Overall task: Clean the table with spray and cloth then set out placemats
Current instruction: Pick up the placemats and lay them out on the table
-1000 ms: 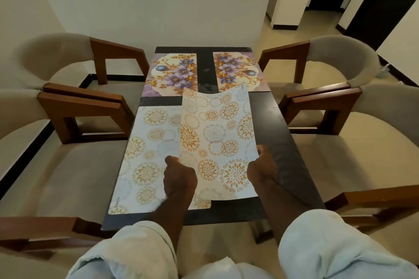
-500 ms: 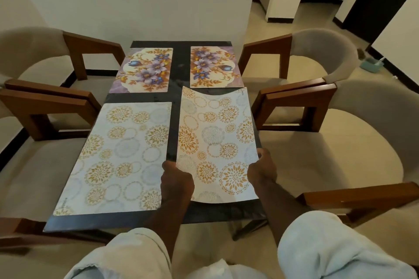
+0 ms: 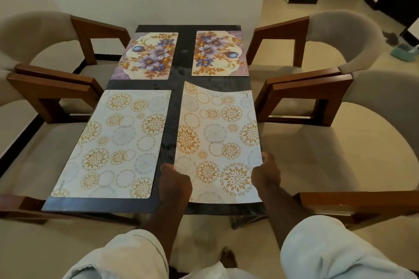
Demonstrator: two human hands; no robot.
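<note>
A white placemat with gold circles [image 3: 217, 133] hangs over the near right part of the dark table [image 3: 179, 70], its far left corner curled up. My left hand [image 3: 175, 182] grips its near left edge and my right hand [image 3: 265, 171] grips its near right edge. A matching gold-circle placemat [image 3: 113, 142] lies flat at the near left. Two purple flower placemats [image 3: 147, 55] [image 3: 218, 53] lie flat at the far left and far right.
Beige chairs with brown wooden arms stand close on both sides: two on the left [image 3: 52, 88] and two on the right [image 3: 317, 90]. A white wall runs behind the table. A teal object [image 3: 403, 52] lies on the floor at far right.
Both hands carried the held placemat to the right, off the left gold-circle mat and over the table's right half. It now hangs lower and flatter.
</note>
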